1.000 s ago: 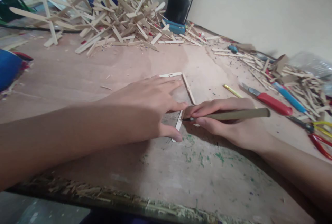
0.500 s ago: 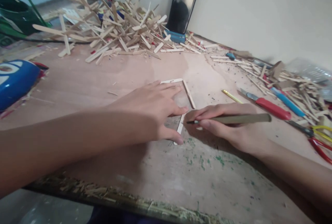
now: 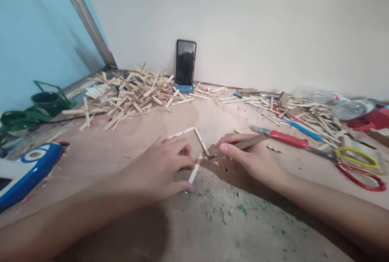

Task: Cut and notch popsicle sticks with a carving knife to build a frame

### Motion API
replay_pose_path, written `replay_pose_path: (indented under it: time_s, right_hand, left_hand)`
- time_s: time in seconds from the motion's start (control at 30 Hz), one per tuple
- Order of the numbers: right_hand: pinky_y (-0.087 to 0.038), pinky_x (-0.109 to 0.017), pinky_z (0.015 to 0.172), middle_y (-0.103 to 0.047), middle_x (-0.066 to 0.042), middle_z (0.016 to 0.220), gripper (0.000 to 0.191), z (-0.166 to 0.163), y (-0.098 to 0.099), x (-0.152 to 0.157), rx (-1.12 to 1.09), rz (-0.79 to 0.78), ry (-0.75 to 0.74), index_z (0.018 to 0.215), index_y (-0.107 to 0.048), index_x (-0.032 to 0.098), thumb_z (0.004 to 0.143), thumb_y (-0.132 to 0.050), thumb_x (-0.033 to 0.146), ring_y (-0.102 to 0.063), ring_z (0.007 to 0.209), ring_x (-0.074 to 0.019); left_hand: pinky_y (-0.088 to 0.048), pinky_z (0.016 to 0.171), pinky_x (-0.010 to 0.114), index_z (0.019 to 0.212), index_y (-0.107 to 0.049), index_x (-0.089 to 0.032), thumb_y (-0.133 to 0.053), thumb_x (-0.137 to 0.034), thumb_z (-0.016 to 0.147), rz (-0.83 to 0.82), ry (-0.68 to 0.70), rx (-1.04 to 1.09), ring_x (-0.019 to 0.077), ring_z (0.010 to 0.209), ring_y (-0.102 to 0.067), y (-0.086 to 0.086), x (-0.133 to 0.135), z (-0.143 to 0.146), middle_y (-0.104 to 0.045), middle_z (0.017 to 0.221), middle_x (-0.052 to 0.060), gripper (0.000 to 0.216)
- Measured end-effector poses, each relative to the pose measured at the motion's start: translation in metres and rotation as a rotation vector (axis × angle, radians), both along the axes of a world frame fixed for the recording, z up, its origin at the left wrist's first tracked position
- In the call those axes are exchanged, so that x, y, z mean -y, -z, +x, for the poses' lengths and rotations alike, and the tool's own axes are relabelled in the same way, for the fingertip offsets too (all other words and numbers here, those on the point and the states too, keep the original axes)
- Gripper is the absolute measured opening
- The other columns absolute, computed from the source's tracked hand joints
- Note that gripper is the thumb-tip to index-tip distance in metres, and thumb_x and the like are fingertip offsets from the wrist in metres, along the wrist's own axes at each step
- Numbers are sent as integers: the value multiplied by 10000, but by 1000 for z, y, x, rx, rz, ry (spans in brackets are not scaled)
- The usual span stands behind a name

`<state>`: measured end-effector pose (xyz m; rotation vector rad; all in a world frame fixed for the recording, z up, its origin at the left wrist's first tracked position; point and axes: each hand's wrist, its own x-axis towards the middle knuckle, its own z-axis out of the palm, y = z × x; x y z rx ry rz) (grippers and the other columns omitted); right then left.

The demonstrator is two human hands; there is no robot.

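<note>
My left hand (image 3: pixel 165 169) rests low over the wooden table with its fingers bent and spread apart. Its thumb touches the lower end of a pale popsicle stick (image 3: pixel 196 169). A second stick (image 3: pixel 201 140) slants from near that one up to a third stick (image 3: pixel 181 133), partly behind my left fingers; together they form an angular outline. In my right hand (image 3: pixel 247 150) is a slim olive-brown pen (image 3: pixel 251 142), gripped between thumb and fingers. Its dark tip points left, close to the gap where the two nearer sticks almost meet.
A heap of popsicle sticks (image 3: pixel 136 96) lies at the back left, beside an upright phone (image 3: pixel 185 62) in a blue stand. To the right are a red-handled cutter (image 3: pixel 288 138), scissors (image 3: pixel 355 165) and more sticks. A blue-and-white object (image 3: pixel 38 169) sits at the left.
The view has tilted up and back, showing more wall. My left fingers have curled and drawn back from the sticks. The pen tip has moved from the lower stick toward the gap.
</note>
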<state>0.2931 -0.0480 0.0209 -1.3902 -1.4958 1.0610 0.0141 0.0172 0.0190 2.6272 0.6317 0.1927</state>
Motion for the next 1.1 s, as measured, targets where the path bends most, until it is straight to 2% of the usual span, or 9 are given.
replay_pose_path:
  time_s: [0.07,0.17,0.33,0.4,0.53,0.63,0.73,0.93,1.1]
  right_hand:
    - [-589,-311,674,-823,-58,800,490,1,-2,-3,-3,5,-14,863,-887,206,890,-950,692,-734,727,-211]
    - [-607,-321,723,-840,-77,830,507,3,-8,-6,7,34,-41,856,-888,196,901,-936,699,-767,778,-228]
    - [-601,-314,697,-861,-106,878,437,9,-12,-2,64,78,-137,874,-922,195,944,-884,625,-797,791,-241]
    - [-615,-324,724,-880,-118,942,400,12,-14,4,78,37,-143,923,-934,196,937,-889,593,-818,842,-259]
    - [-632,-351,798,-901,-114,989,444,21,-24,17,84,-92,-136,977,-951,204,873,-964,635,-836,948,-294]
    - [-585,-303,702,-892,-67,926,363,26,-36,18,114,-161,-168,956,-953,220,837,-1023,555,-809,831,-242]
    - [-537,-266,602,-851,-24,819,277,24,-45,23,136,-165,-152,937,-944,249,834,-1041,488,-763,719,-203]
    - [-447,-281,470,-727,-10,638,441,14,-48,49,161,-126,-182,725,-881,274,880,-993,672,-632,562,-183]
    - [-671,-274,737,-845,-20,839,260,17,-56,65,262,-21,-273,958,-963,307,1024,-909,553,-774,720,-193]
  left_hand:
    - [-590,945,378,1141,-879,-325,-844,-290,1036,21,38,32,235,1056,-777,-1,4,0,-789,1105,10,116]
    - [-618,852,335,1044,-836,-302,-607,-162,1097,112,43,92,195,985,-792,3,12,2,-801,1056,2,274]
    - [-616,611,345,871,-728,-324,-748,-333,1024,322,149,163,180,765,-778,15,14,5,-841,926,-47,155]
    - [-657,714,390,973,-753,-326,-689,-277,1044,352,114,141,218,840,-807,16,16,3,-856,985,-22,107]
    - [-602,704,307,1021,-762,-325,-649,-293,1018,260,192,107,163,832,-789,17,19,0,-824,1001,-46,117]
    - [-579,771,311,1143,-812,-300,-552,-210,1087,243,235,78,191,882,-777,23,15,3,-801,1027,8,280]
    - [-568,798,331,1120,-812,-259,-564,-172,1091,260,225,94,227,933,-768,27,15,3,-807,1083,58,265]
    - [-566,871,407,1096,-796,-237,-582,-199,1111,271,79,151,271,985,-755,29,35,-20,-808,1161,87,218]
    - [-521,794,408,1067,-791,-260,-492,-193,1110,217,-4,167,253,904,-718,26,55,-35,-797,1052,67,310]
